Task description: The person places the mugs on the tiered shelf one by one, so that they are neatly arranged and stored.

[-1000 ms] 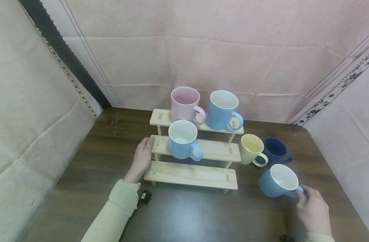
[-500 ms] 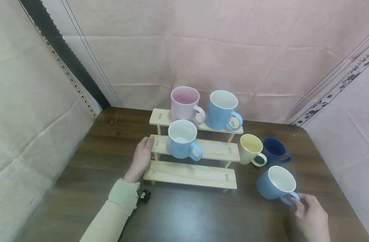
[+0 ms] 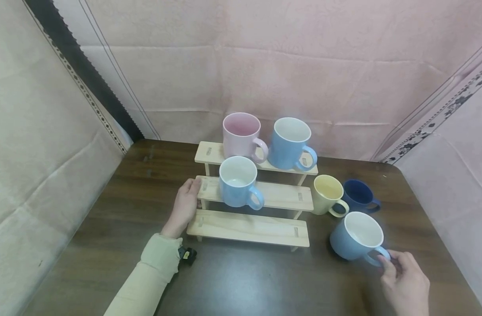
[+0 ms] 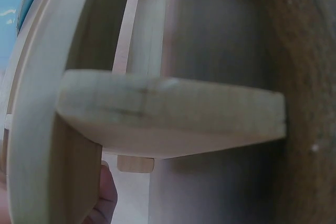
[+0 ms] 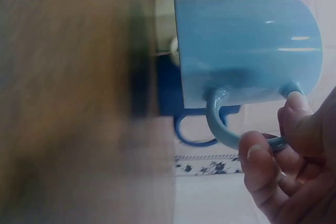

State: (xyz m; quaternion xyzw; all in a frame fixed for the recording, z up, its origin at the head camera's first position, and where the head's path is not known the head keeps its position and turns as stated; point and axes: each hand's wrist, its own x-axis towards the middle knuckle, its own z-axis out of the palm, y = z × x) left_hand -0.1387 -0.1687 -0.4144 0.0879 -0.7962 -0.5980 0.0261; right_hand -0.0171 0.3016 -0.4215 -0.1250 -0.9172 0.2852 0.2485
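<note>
My right hand [image 3: 407, 281] pinches the handle of a light blue mug [image 3: 349, 243] at the right of the table. In the right wrist view this mug [image 5: 247, 51] hangs a little above the wood, thumb and fingers on its handle. My left hand [image 3: 185, 204] grips the left end of the middle board [image 3: 282, 196] of a three-step wooden rack; in the left wrist view, fingers [image 4: 106, 195] show below a board. Another light blue mug [image 3: 235, 188] stands on that middle step. On the top step are a pink mug [image 3: 239, 142] and a third light blue mug [image 3: 286, 151].
A yellow mug [image 3: 324, 199] stands just right of the rack, beside a dark blue mug [image 3: 357, 199]. The lowest step [image 3: 249, 227] shows bare wood. Pale cloth [image 3: 264, 74] hangs behind the dark wooden table [image 3: 241, 281].
The right hand has drawn its mug slightly left and lifted it off the table, and the handle has swung toward the person. The left hand stays on the rack.
</note>
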